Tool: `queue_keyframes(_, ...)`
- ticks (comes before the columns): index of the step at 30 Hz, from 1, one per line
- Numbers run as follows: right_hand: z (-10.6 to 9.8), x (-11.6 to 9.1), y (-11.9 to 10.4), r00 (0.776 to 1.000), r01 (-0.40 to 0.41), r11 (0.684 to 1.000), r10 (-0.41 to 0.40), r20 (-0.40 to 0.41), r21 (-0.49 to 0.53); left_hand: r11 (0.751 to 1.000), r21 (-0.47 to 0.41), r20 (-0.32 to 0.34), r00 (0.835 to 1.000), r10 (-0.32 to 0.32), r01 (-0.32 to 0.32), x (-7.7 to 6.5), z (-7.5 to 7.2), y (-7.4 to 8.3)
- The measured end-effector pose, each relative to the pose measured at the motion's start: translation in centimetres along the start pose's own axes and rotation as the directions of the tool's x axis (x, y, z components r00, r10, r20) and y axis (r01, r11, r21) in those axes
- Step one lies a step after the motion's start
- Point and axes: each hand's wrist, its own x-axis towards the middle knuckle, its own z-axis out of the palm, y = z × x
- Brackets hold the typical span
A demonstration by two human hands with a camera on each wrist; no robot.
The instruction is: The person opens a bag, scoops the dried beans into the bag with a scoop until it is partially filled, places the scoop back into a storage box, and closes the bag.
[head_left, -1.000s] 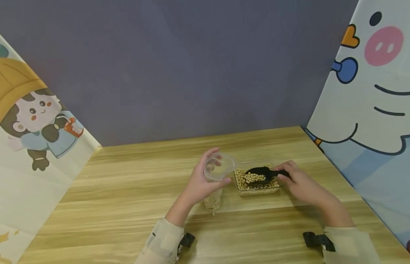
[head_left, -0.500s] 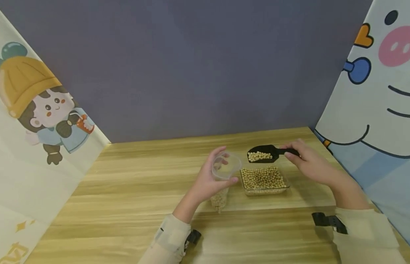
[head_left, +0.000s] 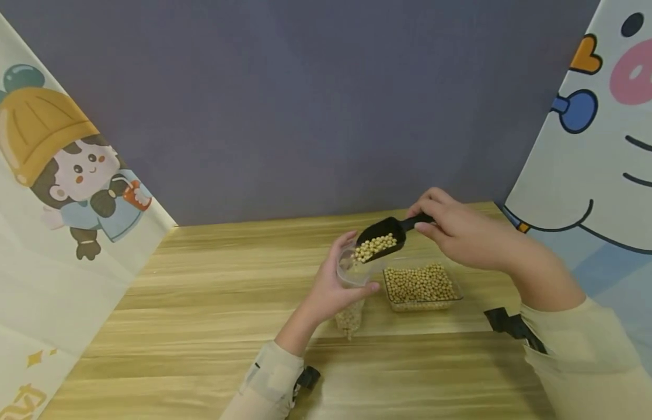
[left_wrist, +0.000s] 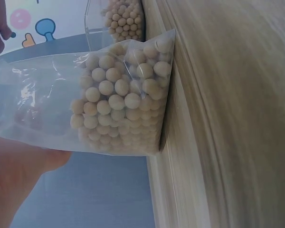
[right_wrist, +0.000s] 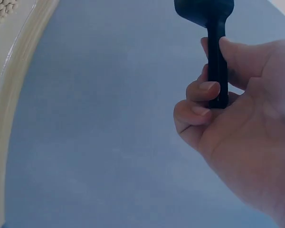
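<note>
My left hand (head_left: 326, 289) curls round the top of a clear plastic bag (left_wrist: 42, 99), whose round mouth faces up. Pale yellow soybeans (left_wrist: 118, 102) fill the lower part of the bag, which stands on the table. A black scoop (head_left: 395, 228), its handle gripped by my right hand (head_left: 454, 233), tilts down to the left over the mouth. Soybeans (head_left: 375, 248) lie in its bowl, the lowest at the mouth's edge. In the right wrist view, the fingers (right_wrist: 194, 114) and thumb wrap the handle (right_wrist: 217, 66); most of the bowl is out of frame.
Right of the bag, a clear rectangular container (head_left: 425, 305) of soybeans stands on the wooden table (head_left: 210, 303). A grey-blue wall (head_left: 304, 116) rises behind the table, with cartoon-printed panels (head_left: 572, 192) at both sides.
My right hand has lifted the scoop with soybeans out of the container, moved it left and tipped it over the bag's mouth. The left hand keeps its hold on the bag.
</note>
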Motion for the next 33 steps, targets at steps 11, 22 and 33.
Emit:
queue_keyframes(11, 0.3, 0.3, -0.9, 1.000, 0.022, 0.997, -0.021, 0.003, -0.079, 0.999, -0.026, -0.001, 0.999, 0.042, -0.042, 0.1, -0.2, -0.1)
queue_keyframes(22, 0.5, -3.9, 6.1, 0.979, -0.057, 0.990, 0.030, -0.201, -0.131, 0.997, -0.043, 0.006, 0.998, 0.062, -0.062, 0.1, -0.2, 0.1)
queue_keyframes(33, 3.0, -5.7, 10.5, 0.975, -0.037, 0.936, -0.044, -0.219, -0.350, 0.998, -0.054, 0.010, 0.999, 0.046, -0.045, 0.1, -0.2, -0.2)
